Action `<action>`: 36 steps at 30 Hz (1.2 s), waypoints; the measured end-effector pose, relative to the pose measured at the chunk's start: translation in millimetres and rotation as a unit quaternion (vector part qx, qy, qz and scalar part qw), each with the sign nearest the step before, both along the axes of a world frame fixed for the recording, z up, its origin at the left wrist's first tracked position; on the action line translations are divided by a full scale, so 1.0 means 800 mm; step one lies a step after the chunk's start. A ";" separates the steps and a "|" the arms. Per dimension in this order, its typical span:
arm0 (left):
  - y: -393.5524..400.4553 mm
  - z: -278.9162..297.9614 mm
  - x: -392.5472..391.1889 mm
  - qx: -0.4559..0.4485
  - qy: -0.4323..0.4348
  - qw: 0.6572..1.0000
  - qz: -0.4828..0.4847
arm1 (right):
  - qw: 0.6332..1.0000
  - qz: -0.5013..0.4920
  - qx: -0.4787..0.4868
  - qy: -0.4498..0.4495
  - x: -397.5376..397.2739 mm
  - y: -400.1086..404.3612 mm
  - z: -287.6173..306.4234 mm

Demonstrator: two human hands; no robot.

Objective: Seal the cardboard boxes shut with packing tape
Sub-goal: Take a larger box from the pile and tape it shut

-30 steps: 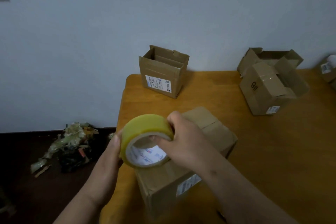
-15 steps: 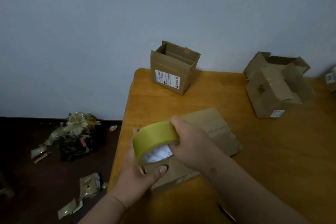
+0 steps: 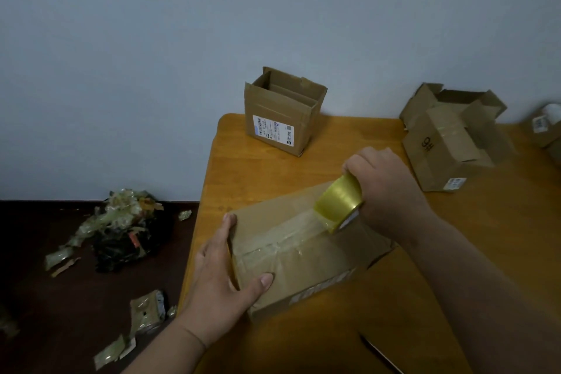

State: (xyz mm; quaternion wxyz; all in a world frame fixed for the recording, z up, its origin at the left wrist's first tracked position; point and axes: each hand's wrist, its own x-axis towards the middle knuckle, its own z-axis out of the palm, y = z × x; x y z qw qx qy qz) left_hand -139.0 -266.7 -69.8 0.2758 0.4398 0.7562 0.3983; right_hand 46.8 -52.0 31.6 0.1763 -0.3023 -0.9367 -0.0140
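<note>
From the head view, my right hand (image 3: 385, 191) has drawn the tape roll (image 3: 340, 202) across the closed box (image 3: 303, 252), fingers clenched round it; half a second ago it was at the near end. Left hand (image 3: 224, 273) grips that end. The seam is half taped. Two open boxes wait on the desk (image 3: 455, 267); tape scraps (image 3: 121, 222) litter the floor.
</note>
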 end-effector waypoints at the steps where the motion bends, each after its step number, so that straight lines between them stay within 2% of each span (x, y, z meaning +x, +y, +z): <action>1: -0.001 0.001 -0.001 -0.001 0.015 1.000 -0.007 | 1.000 0.004 0.008 0.001 0.002 -0.001 -0.002; 4: -0.003 0.000 -0.001 -0.015 0.078 0.996 -0.029 | 1.000 0.009 0.028 -0.004 0.008 0.001 -0.010; 6: -0.004 -0.001 0.001 -0.020 0.162 0.986 -0.046 | 0.999 0.025 0.035 -0.004 0.011 0.002 -0.015; 8: -0.004 0.000 0.003 0.008 0.255 0.963 -0.087 | 0.998 0.042 0.048 0.002 0.012 0.003 -0.015; 11: 0.002 0.005 0.007 0.023 0.321 0.928 -0.188 | 0.996 0.058 0.071 0.004 0.012 0.004 -0.011; 16: 0.012 0.003 0.007 -0.003 0.354 0.900 -0.252 | 0.993 0.065 0.098 -0.026 0.017 0.007 -0.011; 23: 0.014 0.022 0.003 -0.067 0.349 0.885 -0.301 | 0.990 0.076 0.113 -0.025 0.016 0.007 -0.014; 26: 0.021 0.039 0.011 -0.097 0.414 0.853 -0.302 | 0.994 0.079 0.080 0.004 0.016 0.001 -0.016; 28: 0.031 0.048 0.020 -0.095 0.430 0.849 -0.293 | 0.995 0.082 0.058 0.021 0.014 -0.003 -0.018; 32: 0.044 0.048 0.039 -0.121 0.373 0.865 -0.313 | 0.997 0.076 0.010 0.025 0.014 -0.006 -0.020; 36: 0.048 0.041 0.043 -0.182 0.401 0.837 -0.325 | 0.997 0.068 -0.023 0.037 0.013 -0.009 -0.019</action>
